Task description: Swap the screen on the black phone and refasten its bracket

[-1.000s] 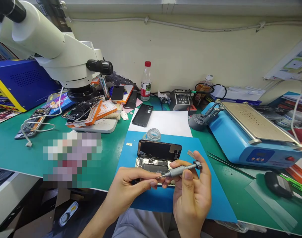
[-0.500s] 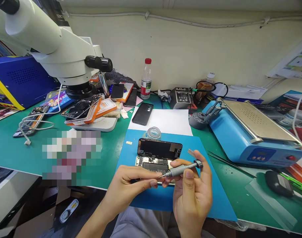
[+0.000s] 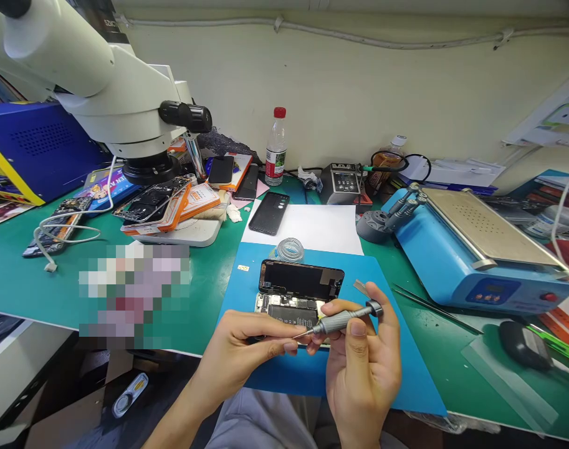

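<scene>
A grey precision screwdriver (image 3: 338, 321) lies slantwise in my right hand (image 3: 366, 365), its dark cap near the raised fingertips and its thin shaft pointing left. My left hand (image 3: 247, 346) is closed, thumb and forefinger pinching around the screwdriver's tip. Whether a tiny screw sits there is too small to tell. Behind my right fingers a flat metal end (image 3: 360, 287) sticks up; the rest of it is hidden. Just beyond and below both hands lies an opened phone (image 3: 284, 308), its battery and boards partly covered by my fingers. Its dark screen (image 3: 303, 279) is folded up at the back.
Under the phone is a blue mat (image 3: 382, 349). A clear round jar (image 3: 290, 249) and a black phone (image 3: 269, 213) stand behind. Tweezers (image 3: 438, 310) and a blue heating plate machine (image 3: 457, 262) are to the right. A microscope (image 3: 125, 118) overhangs the left.
Both hands keep nearly the same pose, with the screwdriver's tip still at my left fingers. The thin shaft shows a little more clearly now. The view has shifted very slightly.
</scene>
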Action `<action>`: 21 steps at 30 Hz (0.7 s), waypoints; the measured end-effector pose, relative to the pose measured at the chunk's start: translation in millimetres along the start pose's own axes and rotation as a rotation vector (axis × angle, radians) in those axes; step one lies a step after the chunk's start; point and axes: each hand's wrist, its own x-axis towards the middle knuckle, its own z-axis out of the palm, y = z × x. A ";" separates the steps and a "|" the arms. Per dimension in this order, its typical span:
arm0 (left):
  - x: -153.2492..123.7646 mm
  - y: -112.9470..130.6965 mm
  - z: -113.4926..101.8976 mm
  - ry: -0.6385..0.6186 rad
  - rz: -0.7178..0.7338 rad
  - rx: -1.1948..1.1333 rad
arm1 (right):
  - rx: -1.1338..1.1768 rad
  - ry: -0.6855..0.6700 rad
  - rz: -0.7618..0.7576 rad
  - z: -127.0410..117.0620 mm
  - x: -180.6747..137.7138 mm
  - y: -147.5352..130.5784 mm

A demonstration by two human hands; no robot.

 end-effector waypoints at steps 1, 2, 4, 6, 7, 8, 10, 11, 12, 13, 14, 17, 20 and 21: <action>-0.3 -0.4 0.0 0.000 0.003 -0.001 | -0.003 -0.001 0.001 -0.3 0.1 0.0; -0.7 -0.8 0.1 0.000 0.005 0.001 | -0.007 -0.004 0.002 -0.5 0.1 -0.1; -1.6 -1.5 0.1 0.007 0.009 0.008 | -0.007 -0.011 -0.003 -1.1 0.3 0.0; -2.2 -1.7 0.1 0.010 0.017 0.012 | 0.003 -0.022 -0.009 -1.4 0.4 0.7; -2.2 -1.6 0.1 0.013 0.022 0.011 | 0.013 -0.026 -0.014 -1.5 0.3 1.2; -2.1 -1.4 0.0 0.010 0.025 0.007 | 0.024 -0.028 -0.017 -1.5 0.1 1.8; -1.5 -1.1 0.2 -0.005 0.027 -0.004 | 0.046 -0.030 -0.017 -1.6 -0.5 2.3; -1.1 -1.1 0.3 -0.012 0.025 -0.005 | 0.058 -0.029 -0.019 -1.8 -0.8 1.8; -0.8 -1.2 0.6 -0.012 0.023 -0.002 | 0.068 -0.027 -0.022 -2.3 -0.8 0.7; -0.6 -1.6 0.9 -0.008 0.019 0.005 | 0.072 -0.023 -0.029 -3.0 -0.2 -1.2; -0.7 -2.2 1.2 0.003 0.014 0.014 | 0.067 -0.018 -0.049 -4.2 1.2 -3.9; -1.8 -4.6 2.3 0.059 0.004 0.050 | -0.060 0.007 -0.217 -10.0 12.4 -13.7; -2.5 -6.9 2.6 0.089 0.005 0.073 | -0.309 -0.063 -0.480 -19.7 32.0 -19.0; -2.2 -7.5 2.4 0.089 -0.001 0.070 | -0.394 -0.114 -0.543 -23.7 38.5 -18.4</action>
